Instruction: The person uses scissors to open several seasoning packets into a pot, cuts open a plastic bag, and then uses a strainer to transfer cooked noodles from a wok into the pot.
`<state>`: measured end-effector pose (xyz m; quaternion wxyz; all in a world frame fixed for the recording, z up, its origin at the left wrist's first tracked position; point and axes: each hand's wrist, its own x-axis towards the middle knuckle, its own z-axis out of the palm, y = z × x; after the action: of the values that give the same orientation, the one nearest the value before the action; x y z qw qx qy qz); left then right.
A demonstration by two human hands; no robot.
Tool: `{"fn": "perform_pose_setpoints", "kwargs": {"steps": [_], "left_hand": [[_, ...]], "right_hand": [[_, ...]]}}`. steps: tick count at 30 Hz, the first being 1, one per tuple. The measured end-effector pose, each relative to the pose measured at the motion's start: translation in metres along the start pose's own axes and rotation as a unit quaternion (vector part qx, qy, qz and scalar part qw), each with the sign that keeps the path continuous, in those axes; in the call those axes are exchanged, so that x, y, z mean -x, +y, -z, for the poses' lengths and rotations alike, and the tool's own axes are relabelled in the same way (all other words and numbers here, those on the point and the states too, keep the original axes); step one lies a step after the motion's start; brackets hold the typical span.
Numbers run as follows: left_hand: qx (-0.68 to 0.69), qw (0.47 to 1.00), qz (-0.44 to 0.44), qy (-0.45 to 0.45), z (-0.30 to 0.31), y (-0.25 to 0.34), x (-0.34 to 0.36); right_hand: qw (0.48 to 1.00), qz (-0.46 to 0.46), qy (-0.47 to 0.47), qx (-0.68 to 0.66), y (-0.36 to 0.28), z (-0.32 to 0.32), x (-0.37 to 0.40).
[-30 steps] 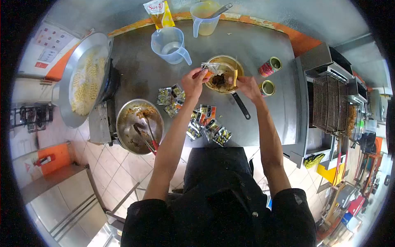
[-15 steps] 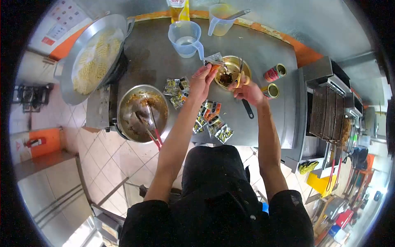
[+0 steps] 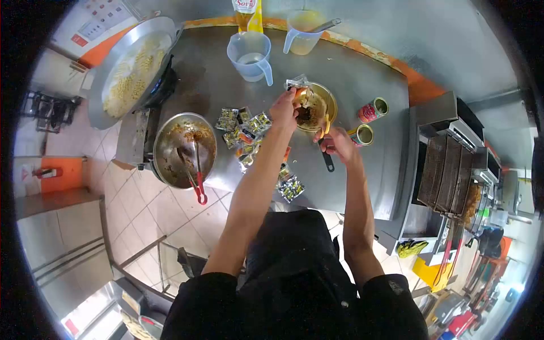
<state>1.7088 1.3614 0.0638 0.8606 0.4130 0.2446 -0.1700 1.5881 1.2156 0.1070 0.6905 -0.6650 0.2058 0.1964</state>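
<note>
Over a small golden pan (image 3: 332, 97) with a black handle, my left hand (image 3: 285, 112) is closed on a clear, partly orange seasoning sachet (image 3: 296, 83). Dark and pale contents lie in the pan, partly behind my fingers. My right hand (image 3: 340, 143) grips yellow-handled scissors (image 3: 324, 127) at the pan's near right rim; their blades are hard to make out. Several seasoning sachets (image 3: 290, 188) are spread on the steel counter, some hidden under my left forearm. Two opened tins, one red (image 3: 371, 111) and one greenish (image 3: 361, 135), stand beside my right hand.
Left on the counter is a steel bowl (image 3: 170, 127) with red-handled tongs (image 3: 200, 192). Beyond it, a large wok (image 3: 102, 116) holds noodles. Two measuring jugs (image 3: 249, 63) (image 3: 303, 45) and a yellow-labelled bottle (image 3: 246, 17) stand at the back. Fryer baskets (image 3: 442, 175) are on the right.
My right hand has lowered the scissors from over the pan to its near rim. The sachet stays in my left hand, now further over the pan, where more pale contents show. The view has shifted slightly.
</note>
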Motion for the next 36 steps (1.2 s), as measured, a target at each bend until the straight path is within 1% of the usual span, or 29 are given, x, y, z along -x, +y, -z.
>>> {"fn": "perform_pose_setpoints", "kwargs": {"steps": [1, 2, 4, 5, 6, 7, 8, 9, 10, 12, 14, 16, 18, 19, 20, 21, 22, 24, 25, 26, 27, 28, 29, 30, 31, 33, 34, 35, 36], "left_hand": [[0.012, 0.998, 0.018, 0.052, -0.006, -0.004, -0.001], [0.014, 0.998, 0.011, 0.06, -0.006, -0.007, -0.003], [0.074, 0.995, 0.059, 0.023, -0.003, -0.015, -0.009], [0.079, 0.995, 0.051, 0.03, -0.002, -0.018, -0.013], [0.097, 0.993, 0.061, 0.032, -0.002, -0.02, -0.01], [0.115, 0.99, 0.071, 0.033, -0.003, -0.022, -0.008], [0.121, 0.988, 0.074, 0.065, -0.005, -0.025, -0.009], [0.129, 0.987, 0.068, 0.072, -0.005, -0.029, -0.011], [0.135, 0.985, 0.072, 0.075, -0.004, -0.032, -0.014], [0.147, 0.984, 0.072, 0.073, -0.005, -0.035, -0.014], [0.251, 0.961, 0.039, 0.105, -0.01, -0.043, -0.012], [0.291, 0.955, 0.042, 0.033, 0.0, -0.054, -0.019], [0.341, 0.939, 0.031, 0.019, -0.001, -0.054, -0.004], [0.405, 0.914, 0.033, -0.011, -0.006, -0.056, 0.001], [0.408, 0.912, -0.019, -0.029, -0.007, -0.06, 0.015], [0.413, 0.91, -0.007, -0.042, -0.008, -0.057, 0.027], [0.46, 0.883, -0.034, -0.086, -0.01, -0.056, 0.041], [0.466, 0.868, -0.078, -0.155, 0.005, -0.031, 0.098], [0.487, 0.857, -0.087, -0.141, 0.013, -0.015, 0.123], [0.508, 0.846, -0.094, -0.131, 0.026, 0.002, 0.145], [0.52, 0.839, -0.109, -0.119, 0.049, 0.014, 0.156], [0.529, 0.827, -0.128, -0.142, 0.074, 0.03, 0.18], [0.536, 0.815, -0.145, -0.166, 0.102, 0.042, 0.204], [0.564, 0.796, -0.167, -0.143, 0.133, 0.06, 0.228], [0.569, 0.789, -0.184, -0.137, 0.172, 0.071, 0.249], [0.554, 0.783, -0.276, -0.055, 0.25, 0.086, 0.288], [0.562, 0.765, -0.314, -0.022, 0.289, 0.087, 0.29], [0.57, 0.742, -0.354, 0.009, 0.34, 0.086, 0.306], [0.544, 0.733, -0.403, 0.067, 0.398, 0.083, 0.321]], "right_hand": [[1.0, 0.003, -0.013, -0.001, 0.004, 0.006, -0.005], [1.0, 0.008, -0.019, -0.011, 0.007, 0.007, -0.008], [0.999, 0.013, -0.029, -0.017, 0.015, 0.012, -0.013], [0.999, 0.018, -0.029, -0.025, 0.018, 0.015, -0.017], [0.998, 0.007, -0.019, -0.059, 0.019, 0.015, -0.02], [0.998, 0.005, -0.029, -0.053, 0.02, 0.016, -0.022], [0.999, -0.009, -0.016, -0.042, 0.021, 0.018, -0.025], [0.999, -0.021, -0.003, -0.03, 0.022, 0.018, -0.027], [0.999, -0.022, -0.013, -0.022, 0.024, 0.019, -0.031], [0.997, -0.033, 0.003, -0.071, 0.034, 0.02, -0.042], [0.998, -0.008, -0.012, -0.06, 0.057, 0.03, -0.051], [0.994, -0.03, -0.028, -0.105, 0.058, 0.031, -0.052], [0.993, -0.009, -0.081, -0.088, 0.069, 0.043, -0.059], [0.995, -0.022, -0.063, -0.078, 0.068, 0.042, -0.055], [0.996, -0.035, -0.042, -0.068, 0.068, 0.044, -0.049], [0.995, -0.026, -0.026, -0.095, 0.076, 0.051, -0.044], [0.992, -0.02, -0.014, -0.123, 0.085, 0.057, -0.043], [0.995, 0.032, -0.085, -0.041, 0.09, 0.063, -0.035], [0.995, 0.017, -0.103, -0.004, 0.085, 0.056, -0.025], [0.993, 0.006, -0.117, 0.032, 0.079, 0.05, -0.018], [0.993, -0.003, -0.118, -0.028, 0.084, 0.047, -0.017], [0.988, -0.008, -0.123, -0.089, 0.084, 0.036, -0.008], [0.987, -0.014, -0.14, -0.075, 0.082, 0.019, 0.004], [0.984, 0.045, -0.172, -0.026, 0.079, 0.0, 0.019], [0.973, 0.104, -0.203, 0.021, 0.08, -0.018, 0.032], [0.966, 0.104, -0.233, 0.026, 0.089, -0.036, 0.045], [0.964, 0.105, -0.242, 0.019, 0.093, -0.039, 0.039], [0.961, 0.105, -0.254, 0.028, 0.097, -0.059, 0.052], [0.967, 0.123, -0.221, -0.016, 0.106, -0.089, 0.073]]}}
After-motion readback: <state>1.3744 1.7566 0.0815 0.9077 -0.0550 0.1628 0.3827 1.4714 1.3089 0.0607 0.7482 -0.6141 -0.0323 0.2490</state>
